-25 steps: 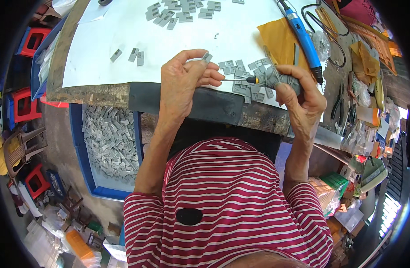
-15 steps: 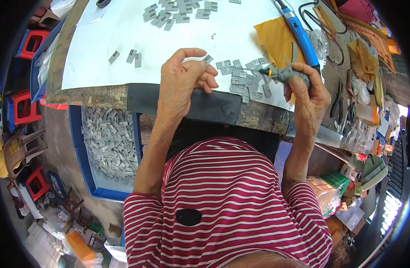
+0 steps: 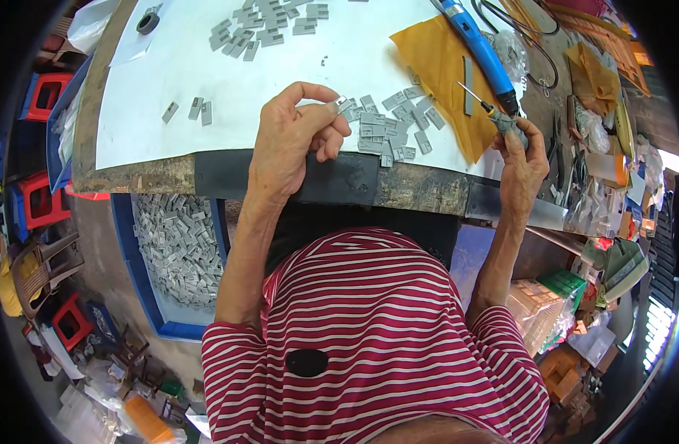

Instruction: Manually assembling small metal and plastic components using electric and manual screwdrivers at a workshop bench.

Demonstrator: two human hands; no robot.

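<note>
On the bench (image 3: 154, 175), a heap of grey pieces (image 3: 384, 133) is lying on the white sheet (image 3: 295, 66) between the two hands, just right of the left fingers, filling much of the gap there. A larger grey group (image 3: 262, 22) is spreading well beyond the left fingers, and three loose pieces (image 3: 195, 109) are resting to their left. Brown paper (image 3: 424, 55) is lying left of and beyond the right fingers, with a narrow grey strip (image 3: 468, 70) on it; a blue power driver (image 3: 473, 41) is crowding in just beyond them, its dark end near the fingertips. A blue tray (image 3: 123, 251) of similar pieces is standing below the left fingers. The left hand (image 3: 280, 148) is pinching one small grey piece (image 3: 341, 102) between thumb and forefinger, while the right hand (image 3: 523, 159) is gripping a thin-shafted screwdriver (image 3: 504, 123) by its wrapped grey handle. Compared with the earliest frame, where its shaft was reaching the left fingertips, the screwdriver is now pointing up and away over the brown paper, well apart from the piece, which the left fingers are still holding.
</note>
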